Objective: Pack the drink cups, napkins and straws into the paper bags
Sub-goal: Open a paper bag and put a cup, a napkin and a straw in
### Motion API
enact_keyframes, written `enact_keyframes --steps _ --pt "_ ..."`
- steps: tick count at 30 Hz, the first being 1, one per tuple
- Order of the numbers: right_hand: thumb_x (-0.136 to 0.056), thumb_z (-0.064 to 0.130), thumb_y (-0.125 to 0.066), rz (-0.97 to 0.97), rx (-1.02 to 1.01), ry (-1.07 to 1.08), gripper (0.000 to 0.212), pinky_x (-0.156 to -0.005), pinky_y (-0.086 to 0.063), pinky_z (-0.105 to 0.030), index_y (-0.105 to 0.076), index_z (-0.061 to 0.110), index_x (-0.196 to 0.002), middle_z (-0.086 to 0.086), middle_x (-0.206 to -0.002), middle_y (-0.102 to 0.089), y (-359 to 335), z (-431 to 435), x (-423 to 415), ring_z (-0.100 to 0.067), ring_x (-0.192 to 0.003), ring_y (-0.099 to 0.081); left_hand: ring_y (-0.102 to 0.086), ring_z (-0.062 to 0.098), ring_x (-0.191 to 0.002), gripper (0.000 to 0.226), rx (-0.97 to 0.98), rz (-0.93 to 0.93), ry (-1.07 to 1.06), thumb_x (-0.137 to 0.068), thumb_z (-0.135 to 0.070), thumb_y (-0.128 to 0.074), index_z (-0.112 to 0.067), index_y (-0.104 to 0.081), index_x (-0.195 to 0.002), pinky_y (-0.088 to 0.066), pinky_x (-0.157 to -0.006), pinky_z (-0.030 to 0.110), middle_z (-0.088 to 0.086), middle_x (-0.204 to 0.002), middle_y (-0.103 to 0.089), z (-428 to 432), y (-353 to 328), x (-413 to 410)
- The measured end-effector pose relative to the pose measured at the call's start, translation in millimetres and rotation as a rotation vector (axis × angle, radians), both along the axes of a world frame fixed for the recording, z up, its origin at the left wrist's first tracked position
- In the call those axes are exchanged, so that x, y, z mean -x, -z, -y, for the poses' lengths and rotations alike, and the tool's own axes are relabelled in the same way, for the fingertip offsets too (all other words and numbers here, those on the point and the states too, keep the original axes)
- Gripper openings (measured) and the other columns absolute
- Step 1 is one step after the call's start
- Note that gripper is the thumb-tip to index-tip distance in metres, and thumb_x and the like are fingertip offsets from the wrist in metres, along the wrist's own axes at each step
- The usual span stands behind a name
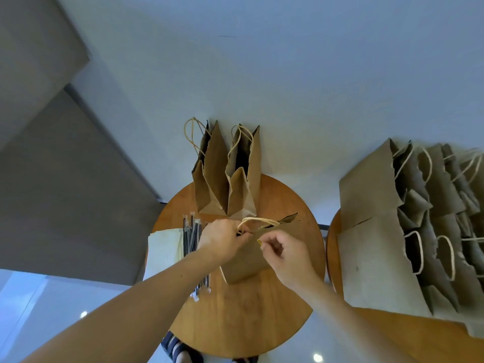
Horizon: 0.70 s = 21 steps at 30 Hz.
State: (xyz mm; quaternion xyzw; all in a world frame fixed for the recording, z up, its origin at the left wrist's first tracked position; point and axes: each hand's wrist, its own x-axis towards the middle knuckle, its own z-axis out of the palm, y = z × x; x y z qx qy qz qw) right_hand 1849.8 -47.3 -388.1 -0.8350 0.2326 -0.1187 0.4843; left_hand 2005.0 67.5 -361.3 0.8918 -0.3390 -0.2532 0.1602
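Items are listed by their place on the round table (248, 315).

1. Napkins (165, 244): one pale stack at the table's left edge. The sheets cannot be counted, and the near corner is hidden behind the left forearm.
2. Straws (192, 231): a bundle of dark straws in clear wrappers, just beside the napkins toward the table's centre. The forearm crosses their middle, so no reliable count is possible. A few wrapper ends show below the arm.
3. Left hand (222, 239): one, over the table's centre-left. Its fingers are curled and pinch the mouth of the paper bag where the handle joins.
4. Standing bags (212, 179): two, upright and open, side by side at the table's far edge. Their interiors are dark and the contents cannot be seen.
5. Paper bag (262, 252): one, at the table's centre, tilted and held between both hands. One twisted handle loop shows and the mouth is barely parted.
6. Right hand (285, 255): one, over the table's centre-right. Thumb and forefinger pinch the bag's top edge and the other fingers are curled in.
7. Sandalled foot (180, 355): below the table's near edge, cut off by the frame.
8. Second table (392, 328): one, just right of the round table and mostly covered.
9. Bag group (379, 231): many open bags in overlapping rows on the second table. They are cut off at the right, so the count is uncertain.
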Motion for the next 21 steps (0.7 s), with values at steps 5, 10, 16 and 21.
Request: enact_keyframes --steps 5,10,16,21 --pt "-0.093 0.017 -0.063 0.077 0.111 -0.060 0.025 -0.078 -0.052 -0.011 -0.065 0.027 -0.115 0.023 -0.100 -0.067 -12 1 -31 0.001 -0.094 -0.065 -0.066 0.016 -0.082 0.019 0.014 0.046 0.060 -0.095 -0.044 -0.055 -0.035 -0.070 -0.087 -0.052 -0.076 0.034 -0.007 -0.086 -0.072 -3 0 0" --pt "-0.093 0.014 -0.061 0.120 0.276 -0.160 0.030 -0.088 -0.047 -0.008 -0.067 0.032 -0.117 0.041 -0.108 -0.055 -12 4 -38 0.009 -0.103 -0.059 -0.065 0.021 -0.084 0.023 -0.007 0.053 0.096 -0.096 -0.043 -0.053 -0.029 -0.065 -0.083 -0.050 -0.081 0.037 -0.001 -0.087 -0.071 -4 1 -1" --pt "-0.093 0.020 -0.065 0.087 0.302 -0.145 0.020 -0.081 -0.054 -0.016 -0.069 0.030 -0.110 0.032 -0.098 -0.062 -12 12 -38 0.005 -0.093 -0.064 -0.064 0.023 -0.088 0.021 0.019 0.033 0.121 -0.098 -0.038 -0.050 -0.029 -0.065 -0.085 -0.047 -0.087 0.038 0.000 -0.089 -0.071 -1 -4 -3" --pt "-0.091 0.016 -0.068 0.093 0.342 -0.200 0.023 -0.085 -0.050 -0.010 -0.069 0.032 -0.108 0.033 -0.100 -0.060 -18 16 -39 0.013 -0.095 -0.060 -0.057 0.020 -0.076 0.037 0.011 0.051 0.164 -0.098 -0.036 -0.049 -0.031 -0.043 -0.062 -0.036 -0.075 0.032 -0.009 -0.073 -0.057 -1 -4 -4"
